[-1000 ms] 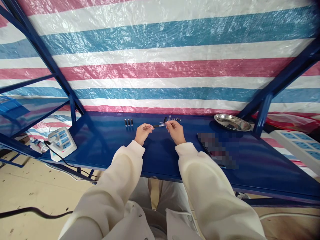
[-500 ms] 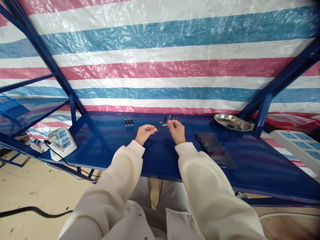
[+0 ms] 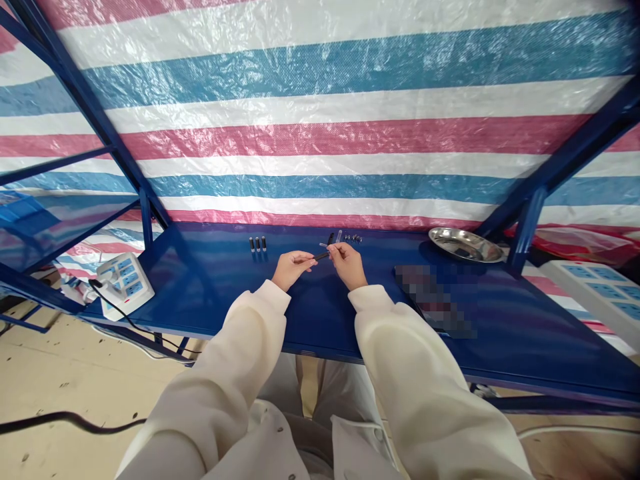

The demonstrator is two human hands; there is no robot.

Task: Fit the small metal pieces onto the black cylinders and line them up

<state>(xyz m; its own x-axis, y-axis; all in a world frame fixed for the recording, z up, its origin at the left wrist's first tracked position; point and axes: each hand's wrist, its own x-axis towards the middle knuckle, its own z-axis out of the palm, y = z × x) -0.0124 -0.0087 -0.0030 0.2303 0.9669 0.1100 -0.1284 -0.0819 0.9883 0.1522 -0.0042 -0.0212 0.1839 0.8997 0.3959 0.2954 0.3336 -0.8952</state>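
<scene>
In front of me, above the blue table [image 3: 220, 280], my left hand [image 3: 291, 268] pinches one end of a thin black tube [image 3: 321, 255], perhaps a pen part. The fingers of my right hand [image 3: 349, 262] close around its other end and hide it. Just behind the right fingers lie a clear tube [image 3: 339, 236], a small black piece [image 3: 331, 238] and several small shiny metal parts [image 3: 353, 239]. Three short black cylinders with pale ends [image 3: 258, 245] stand in a row to the left, apart from my hands.
Toward the right back is a round metal dish [image 3: 465, 245]. A dark, blurred flat object [image 3: 433, 300] lies right of my right arm. On the left end sits a white power strip [image 3: 125, 285] with a black cable. Blue frame posts [image 3: 146, 217] rise at both ends.
My right hand has shifted slightly left, closer to my left hand. A pale section of the tube that showed by the right fingers is now covered. My left hand has barely moved.
</scene>
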